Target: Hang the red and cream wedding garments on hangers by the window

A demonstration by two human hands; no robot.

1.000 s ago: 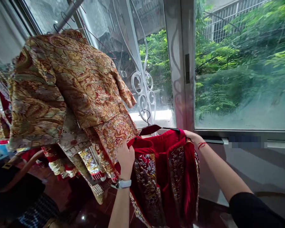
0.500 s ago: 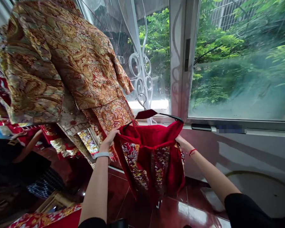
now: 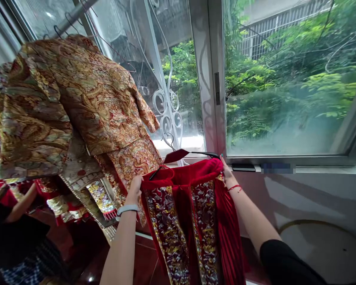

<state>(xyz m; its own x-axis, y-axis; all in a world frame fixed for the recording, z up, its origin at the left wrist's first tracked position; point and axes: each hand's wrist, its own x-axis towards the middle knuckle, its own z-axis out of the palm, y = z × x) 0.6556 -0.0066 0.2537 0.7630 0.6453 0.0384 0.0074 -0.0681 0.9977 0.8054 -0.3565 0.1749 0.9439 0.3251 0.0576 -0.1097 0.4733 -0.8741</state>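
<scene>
Both waistband ends of red velvet skirt w/ gold-embroidered panels [image 3: 190, 225] are pinched tight, L hand [image 3: 135, 186] one end, R hand [image 3: 227, 173] other, dark-red hanger [image 3: 180, 155] at top, below window sill; not yet on grey metal rail [image 3: 74, 16].

Hem of red skirt [image 3: 195, 237] past bottom edge; sill label [image 3: 278, 168] a blur.

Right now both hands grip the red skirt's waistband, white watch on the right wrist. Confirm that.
Wrong wrist: the head view shows the white watch on the left wrist. The left hand and right hand do both grip the red skirt at its waistband.
</scene>
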